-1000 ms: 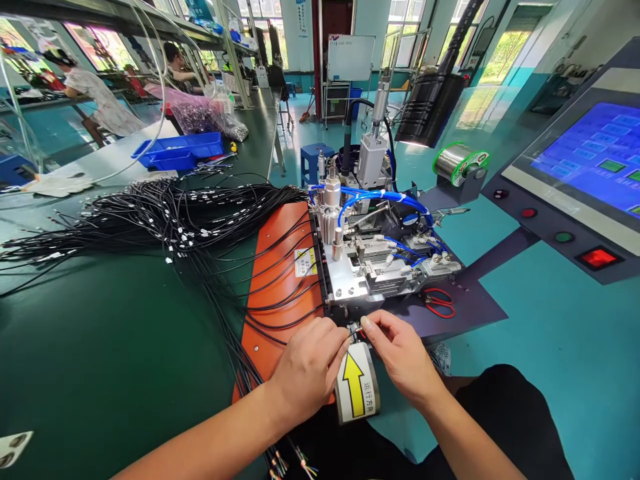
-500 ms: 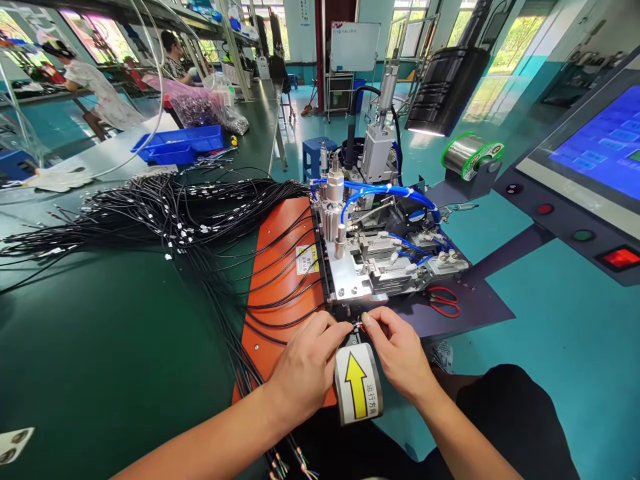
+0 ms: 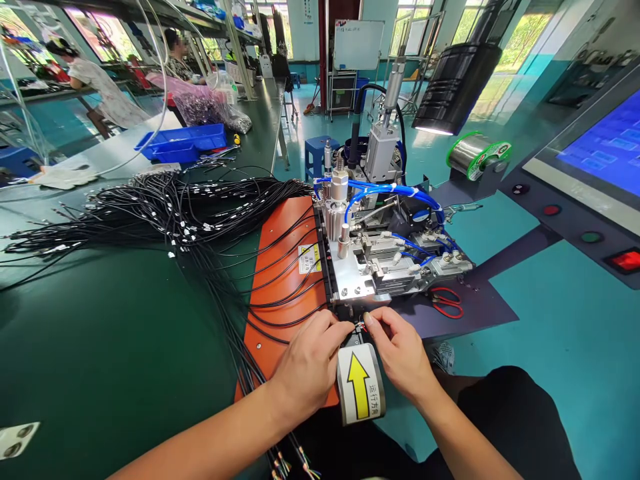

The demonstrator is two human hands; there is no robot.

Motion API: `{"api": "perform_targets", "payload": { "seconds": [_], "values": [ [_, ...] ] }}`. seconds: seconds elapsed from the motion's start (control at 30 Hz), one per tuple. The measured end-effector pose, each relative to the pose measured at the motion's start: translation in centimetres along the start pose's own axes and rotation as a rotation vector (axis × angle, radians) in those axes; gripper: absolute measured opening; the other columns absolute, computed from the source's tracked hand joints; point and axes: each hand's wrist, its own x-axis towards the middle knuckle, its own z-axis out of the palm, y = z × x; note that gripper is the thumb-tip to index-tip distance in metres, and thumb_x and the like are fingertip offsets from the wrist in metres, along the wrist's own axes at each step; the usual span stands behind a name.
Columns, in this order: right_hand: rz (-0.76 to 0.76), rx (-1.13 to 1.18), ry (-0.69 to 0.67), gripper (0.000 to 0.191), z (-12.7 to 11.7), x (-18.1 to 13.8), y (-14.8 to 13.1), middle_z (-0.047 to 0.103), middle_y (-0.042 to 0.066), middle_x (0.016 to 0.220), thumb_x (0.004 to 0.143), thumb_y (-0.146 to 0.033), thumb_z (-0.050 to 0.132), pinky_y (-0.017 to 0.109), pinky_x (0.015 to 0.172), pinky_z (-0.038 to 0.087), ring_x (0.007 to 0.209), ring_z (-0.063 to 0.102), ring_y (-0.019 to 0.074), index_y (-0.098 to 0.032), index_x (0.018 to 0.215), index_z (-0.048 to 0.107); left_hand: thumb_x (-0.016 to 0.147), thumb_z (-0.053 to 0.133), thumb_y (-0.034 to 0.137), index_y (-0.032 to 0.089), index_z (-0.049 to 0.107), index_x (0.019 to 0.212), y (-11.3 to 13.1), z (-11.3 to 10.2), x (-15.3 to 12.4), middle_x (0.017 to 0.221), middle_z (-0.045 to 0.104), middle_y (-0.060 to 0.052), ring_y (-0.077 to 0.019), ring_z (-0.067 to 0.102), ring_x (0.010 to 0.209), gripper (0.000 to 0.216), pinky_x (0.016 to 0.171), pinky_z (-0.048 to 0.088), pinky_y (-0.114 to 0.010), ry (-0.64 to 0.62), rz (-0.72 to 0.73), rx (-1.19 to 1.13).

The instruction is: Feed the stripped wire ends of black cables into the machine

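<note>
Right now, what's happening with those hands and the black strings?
A person's bare left hand and right hand hold the tip of a thin black cable at the near edge of a silver metal machine with blue tubes. The tip is too small to make out clearly. More black cables cross the sloping orange panel to the machine, and a tangled black bundle with white ends lies on the dark green table.

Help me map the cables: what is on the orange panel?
Black cables and a label; the left hand covers part of the orange panel, hiding whatever lies there.
</note>
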Motion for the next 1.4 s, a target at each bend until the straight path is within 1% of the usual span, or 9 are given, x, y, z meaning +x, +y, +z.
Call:
{"api": "perform_targets", "payload": {
  "seconds": [0.27, 0.53, 0.7, 0.83, 1.07, 1.27, 1.4],
  "values": [
    [-0.010, -0.003, 0.023, 0.032, 0.13, -0.18, 0.09, 0.061, 0.002, 0.080, 0.099, -0.045, 0.047, 0.028, 0.065, 0.042, 0.072, 0.056, 0.0180, -0.021, 0.084, 0.063, 0.094, 0.045, 0.010, 0.019, 0.066, 0.108, -0.21, 0.19, 0.07, 0.094, 0.057, -0.007, -0.0203, 0.055, 0.089, 0.027, 0.080, 0.051, -0.033, 0.003, -0.008, 0.023],
    [-0.054, -0.030, 0.081, 0.030, 0.67, -0.23, -0.04, 0.059, 0.001, 0.080, 0.100, -0.043, 0.046, 0.028, 0.066, 0.042, 0.074, 0.056, 0.0177, -0.022, 0.083, 0.060, 0.094, 0.049, 0.012, 0.021, 0.067, 0.106, -0.04, 0.12, 0.18, 0.092, 0.055, -0.006, -0.0202, 0.053, 0.086, 0.023, 0.073, 0.049, -0.031, -0.005, -0.006, 0.115],
    [-0.063, -0.051, 0.109, 0.029, 0.88, -0.31, 0.00, 0.058, 0.001, 0.078, 0.099, -0.040, 0.046, 0.028, 0.066, 0.041, 0.071, 0.054, 0.0171, -0.022, 0.080, 0.058, 0.094, 0.048, 0.011, 0.021, 0.067, 0.105, -0.10, 0.16, 0.26, 0.092, 0.054, -0.006, -0.0206, 0.052, 0.086, 0.024, 0.074, 0.049, -0.032, -0.008, -0.002, 0.136],
    [-0.061, -0.058, 0.111, 0.028, 0.91, -0.30, 0.08, 0.058, 0.001, 0.079, 0.099, -0.039, 0.046, 0.028, 0.067, 0.041, 0.072, 0.055, 0.0173, -0.022, 0.081, 0.057, 0.094, 0.049, 0.011, 0.020, 0.067, 0.105, -0.14, 0.17, 0.34, 0.092, 0.054, -0.006, -0.0213, 0.052, 0.087, 0.023, 0.076, 0.049, -0.033, -0.027, -0.006, 0.150],
    [-0.112, -0.053, 0.120, 0.027, 0.89, -0.27, 0.06, 0.058, 0.001, 0.080, 0.099, -0.038, 0.046, 0.029, 0.068, 0.042, 0.073, 0.055, 0.0173, -0.022, 0.080, 0.058, 0.096, 0.047, 0.014, 0.021, 0.065, 0.108, -0.23, 0.32, 0.14, 0.093, 0.053, -0.006, -0.0206, 0.051, 0.086, 0.022, 0.075, 0.048, -0.033, -0.009, 0.010, 0.138],
    [-0.118, -0.056, 0.112, 0.026, 0.83, -0.32, 0.00, 0.056, 0.001, 0.080, 0.100, -0.037, 0.045, 0.029, 0.069, 0.041, 0.074, 0.054, 0.0174, -0.023, 0.081, 0.056, 0.096, 0.046, 0.011, 0.021, 0.063, 0.110, -0.36, 0.32, 0.15, 0.093, 0.052, -0.005, -0.0206, 0.051, 0.087, 0.024, 0.075, 0.047, -0.032, -0.015, 0.006, 0.138],
    [-0.136, -0.056, 0.115, 0.026, 0.81, -0.26, 0.01, 0.054, 0.000, 0.081, 0.101, -0.035, 0.045, 0.029, 0.070, 0.040, 0.075, 0.053, 0.0171, -0.023, 0.081, 0.055, 0.095, 0.049, 0.012, 0.021, 0.062, 0.110, -0.32, 0.37, 0.06, 0.094, 0.052, -0.005, -0.0205, 0.052, 0.088, 0.022, 0.075, 0.047, -0.031, -0.001, 0.007, 0.115]
  ]
}}
